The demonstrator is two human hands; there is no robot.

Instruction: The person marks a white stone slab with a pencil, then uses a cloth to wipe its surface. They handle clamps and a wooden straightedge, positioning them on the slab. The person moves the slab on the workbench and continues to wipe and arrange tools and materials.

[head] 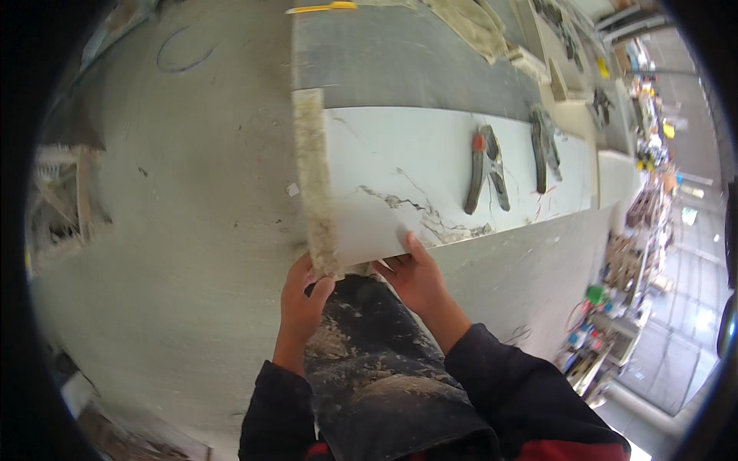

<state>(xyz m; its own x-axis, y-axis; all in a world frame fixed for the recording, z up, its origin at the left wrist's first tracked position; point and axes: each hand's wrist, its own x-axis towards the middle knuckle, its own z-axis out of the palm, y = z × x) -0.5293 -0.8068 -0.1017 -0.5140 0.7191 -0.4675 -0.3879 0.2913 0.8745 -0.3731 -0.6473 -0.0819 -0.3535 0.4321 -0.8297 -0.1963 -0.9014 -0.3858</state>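
Note:
A white marble-look slab (380,155) with dark veins lies before me. Along its left end runs a narrow, rough, stained strip (314,167). My left hand (304,297) grips the near end of this strip, thumb on the closer side. At the slab's near edge, my right hand (416,278) pinches it with the thumb on top and the fingers partly hidden underneath. Two spring clamps rest on the slab: one (488,167) with a red tip on a handle, the other (542,147) farther right.
Beyond the slab is a grey bench surface (403,55), with a yellow tool (323,7) at its far left corner and a crumpled cloth (470,23). More clamps (601,108) sit to the right. A dusty floor (190,230) spreads out left; cluttered shelves (620,259) stand far right.

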